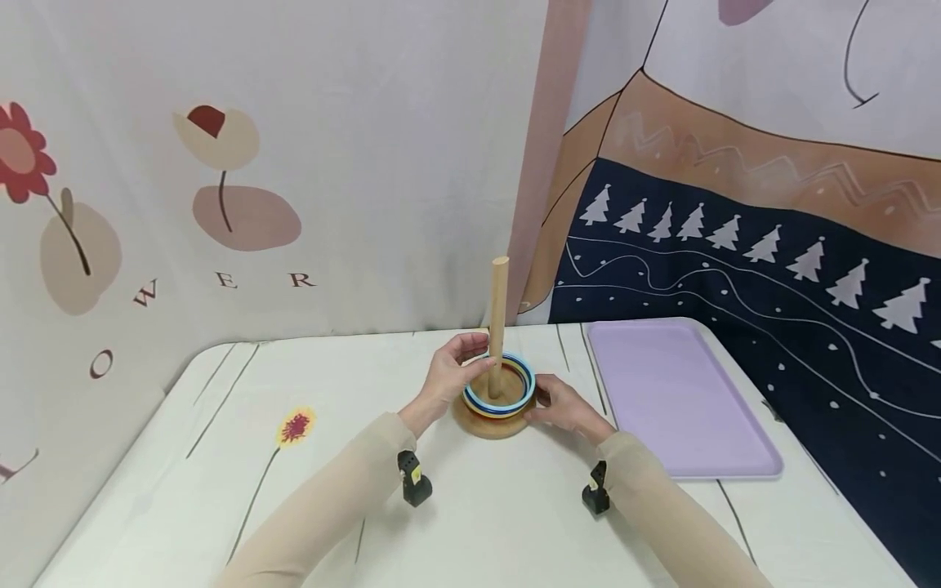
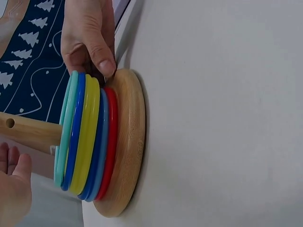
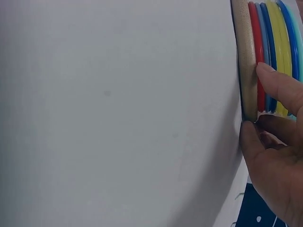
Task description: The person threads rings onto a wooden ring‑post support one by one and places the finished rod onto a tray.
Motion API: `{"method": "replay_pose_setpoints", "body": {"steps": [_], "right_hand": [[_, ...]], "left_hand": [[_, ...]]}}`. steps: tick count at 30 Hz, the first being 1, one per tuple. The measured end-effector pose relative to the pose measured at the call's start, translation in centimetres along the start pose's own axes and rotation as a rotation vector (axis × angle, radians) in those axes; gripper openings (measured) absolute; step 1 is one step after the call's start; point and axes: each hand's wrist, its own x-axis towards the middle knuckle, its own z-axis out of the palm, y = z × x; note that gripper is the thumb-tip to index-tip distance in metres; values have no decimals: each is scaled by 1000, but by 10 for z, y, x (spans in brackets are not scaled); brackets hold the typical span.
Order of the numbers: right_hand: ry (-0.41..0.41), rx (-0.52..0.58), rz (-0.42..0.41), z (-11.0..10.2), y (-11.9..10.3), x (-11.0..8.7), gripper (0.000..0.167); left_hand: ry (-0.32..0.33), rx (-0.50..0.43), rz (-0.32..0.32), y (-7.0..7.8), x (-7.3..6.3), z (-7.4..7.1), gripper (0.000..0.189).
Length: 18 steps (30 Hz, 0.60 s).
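Observation:
A wooden ring stand has a round base (image 1: 491,430) and an upright peg (image 1: 498,314). Stacked on the base are several thin rings: a red ring (image 2: 111,142) lowest, then blue ones, yellow rings (image 2: 88,137), another blue one, and a turquoise ring (image 2: 67,127) on top. My left hand (image 1: 450,371) is beside the peg at the stack's left, its loosely bent fingers holding nothing; the left wrist view shows it apart from the rings. On the right side, my right hand (image 1: 564,406) grips the stand low down, its thumb (image 3: 279,85) against the red ring and its fingertips at the base edge.
A flat lilac tray (image 1: 676,392) lies on the table to the right of the stand. White cloth with printed lines and a flower (image 1: 296,426) covers the table. Printed curtains hang behind it and along its right side.

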Motion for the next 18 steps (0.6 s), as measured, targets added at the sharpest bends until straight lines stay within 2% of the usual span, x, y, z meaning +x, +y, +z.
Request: {"method": "replay_pose_setpoints", "body": {"steps": [7, 13, 18], "right_hand": [[104, -13, 177, -13, -3, -10, 61], [218, -90, 231, -38, -1, -25, 56], [317, -102, 272, -61, 2, -42, 52]], "left_hand": [[30, 9, 2, -1, 2, 7, 34], [63, 5, -30, -5, 4, 12, 31], [75, -3, -43, -6, 3, 17, 31]]}}
